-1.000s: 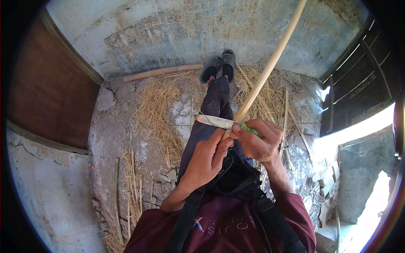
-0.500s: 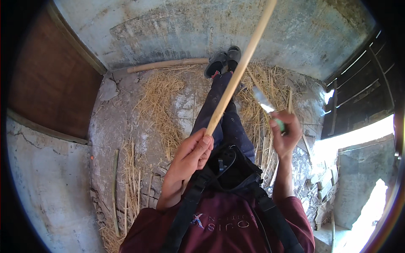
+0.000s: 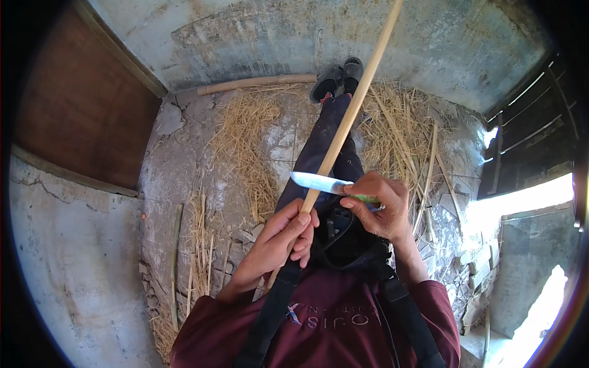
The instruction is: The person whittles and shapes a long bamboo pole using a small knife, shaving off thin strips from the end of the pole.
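A long pale strip, bamboo by its look, slants across my lap from near my waist up past the top of the picture. My left hand is wrapped round its lower part, thumb on top. In my right hand is a knife with a green handle, gripped between thumb and fingers. Its bright blade lies across the strip just above my left hand and appears to touch it. A black pouch on straps sits at my waist below the blade.
Piles of straw-like shavings flank my outstretched legs. A thick bamboo pole lies along the far wall, near my dark shoes. Thin sticks lie at the left, and broken rubble at the right. A brown door panel stands at left.
My right hand has swung left and down, bringing the knife from beside the strip to across it. My left hand still grips the strip, and the view has shifted slightly.
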Demonstrator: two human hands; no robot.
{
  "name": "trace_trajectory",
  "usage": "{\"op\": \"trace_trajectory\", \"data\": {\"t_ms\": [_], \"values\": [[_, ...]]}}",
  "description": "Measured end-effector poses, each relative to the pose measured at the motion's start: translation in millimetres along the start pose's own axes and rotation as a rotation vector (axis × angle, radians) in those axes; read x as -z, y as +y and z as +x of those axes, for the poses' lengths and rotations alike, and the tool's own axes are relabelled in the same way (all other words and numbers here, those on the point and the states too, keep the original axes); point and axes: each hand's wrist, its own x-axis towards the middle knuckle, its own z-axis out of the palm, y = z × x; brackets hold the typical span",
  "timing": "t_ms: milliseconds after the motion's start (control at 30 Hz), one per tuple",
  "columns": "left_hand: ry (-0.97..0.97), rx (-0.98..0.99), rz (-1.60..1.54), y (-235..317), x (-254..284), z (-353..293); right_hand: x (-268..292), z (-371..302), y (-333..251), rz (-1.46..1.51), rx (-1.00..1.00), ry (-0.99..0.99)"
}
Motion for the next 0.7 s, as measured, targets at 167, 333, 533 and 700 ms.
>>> {"op": "trace_trajectory", "data": {"t_ms": [167,333,533,700], "values": [[0.097,-0.025,0.060,-2.8,-5.5,1.4,-3.5,12.8,-12.2,0.317,-0.389,0.181],[0.051,-0.052,0.138,-9.6,-5.0,-3.6,2.2,45.6,1.7,0.399,-0.581,0.265],[-0.019,-0.046,0.299,-4.5,-4.6,-8.2,-1.9,50.9,2.8,0.564,-0.629,0.189],[-0.129,0.075,0.274,12.7,3.1,8.6,-2.2,45.9,-0.1,0.587,-0.676,0.094]]}}
